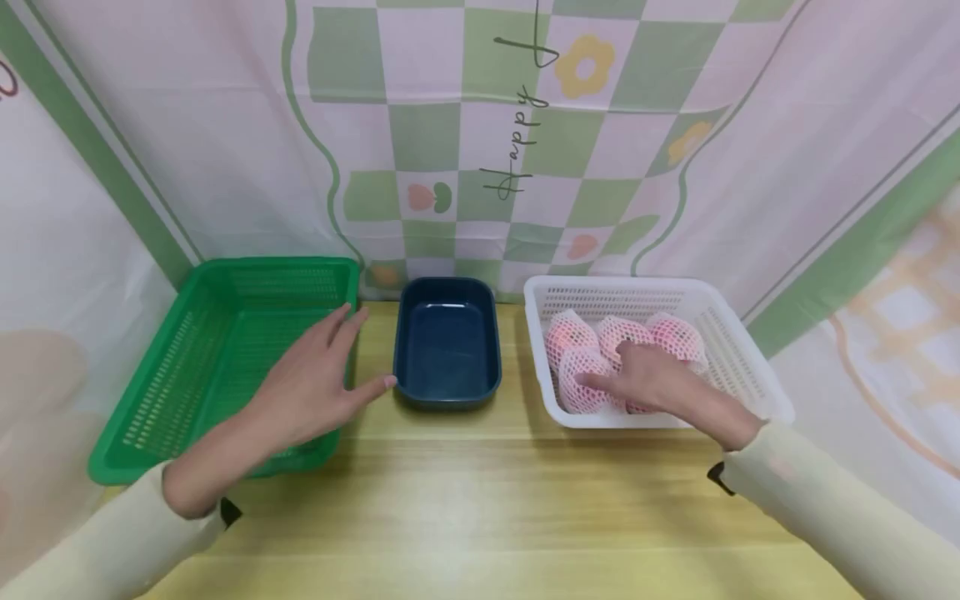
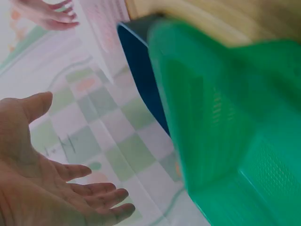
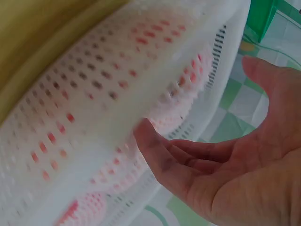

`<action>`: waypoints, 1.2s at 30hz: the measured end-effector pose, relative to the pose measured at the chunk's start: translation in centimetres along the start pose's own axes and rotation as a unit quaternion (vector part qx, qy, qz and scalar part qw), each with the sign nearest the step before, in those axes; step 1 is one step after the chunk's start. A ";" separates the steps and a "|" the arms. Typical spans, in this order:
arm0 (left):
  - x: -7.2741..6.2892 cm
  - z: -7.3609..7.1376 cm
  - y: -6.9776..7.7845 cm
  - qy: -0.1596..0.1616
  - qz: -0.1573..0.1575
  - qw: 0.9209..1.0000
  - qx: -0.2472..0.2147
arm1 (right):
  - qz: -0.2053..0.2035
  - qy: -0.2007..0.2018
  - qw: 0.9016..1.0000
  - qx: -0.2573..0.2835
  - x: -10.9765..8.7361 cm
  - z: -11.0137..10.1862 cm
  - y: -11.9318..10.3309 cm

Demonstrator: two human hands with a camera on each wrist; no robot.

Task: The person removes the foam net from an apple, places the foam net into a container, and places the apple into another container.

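In the head view my left hand hovers over the right side of the green basket, thumb spread toward the dark blue tray. The left wrist view shows that palm bare, its fingers apart. My right hand is over the white basket, above several round reddish fruits in pink-and-white foam nets. In the right wrist view the thumb stands well away from loosely bent fingers, with nothing between them. Part of the fruit is hidden under this hand.
The baskets and tray stand in a row at the back of a wooden table, the tray in the middle. A checkered cloth with printed flowers hangs right behind them. More pale cloth hangs at both sides.
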State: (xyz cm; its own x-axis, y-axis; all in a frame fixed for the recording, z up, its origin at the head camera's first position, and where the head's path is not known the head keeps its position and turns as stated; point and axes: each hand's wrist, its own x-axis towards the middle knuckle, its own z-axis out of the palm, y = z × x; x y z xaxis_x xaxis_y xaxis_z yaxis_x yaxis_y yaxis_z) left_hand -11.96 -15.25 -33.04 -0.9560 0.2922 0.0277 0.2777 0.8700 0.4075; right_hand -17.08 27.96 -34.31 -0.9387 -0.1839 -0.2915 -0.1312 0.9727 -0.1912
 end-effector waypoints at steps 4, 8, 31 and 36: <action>-1.0 1.1 1.1 -0.003 0.002 1.000 -0.029 | 0.005 -0.025 1.000 0.005 -0.1 1.1 -0.1; -1.9 2.4 2.2 -0.009 0.005 0.999 -0.047 | 0.002 -0.030 0.999 0.021 0.2 2.2 -0.3; -4.8 8.5 2.8 -0.044 -0.011 0.989 -0.139 | 0.001 0.017 0.998 0.068 0.6 2.2 -0.6; -4.9 9.1 2.5 -0.042 -0.015 0.988 -0.149 | -0.010 0.038 0.997 0.061 0.1 0.8 -1.0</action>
State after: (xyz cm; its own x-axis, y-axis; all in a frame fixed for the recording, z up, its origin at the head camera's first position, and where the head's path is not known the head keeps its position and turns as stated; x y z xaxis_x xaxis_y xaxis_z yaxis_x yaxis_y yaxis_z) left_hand -5.74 -10.84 -40.45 -0.9486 0.3109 -0.0585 0.1978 0.7273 0.6572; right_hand -16.80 26.81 -34.94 -0.9583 -0.1873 -0.2158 -0.1146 0.9438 -0.3100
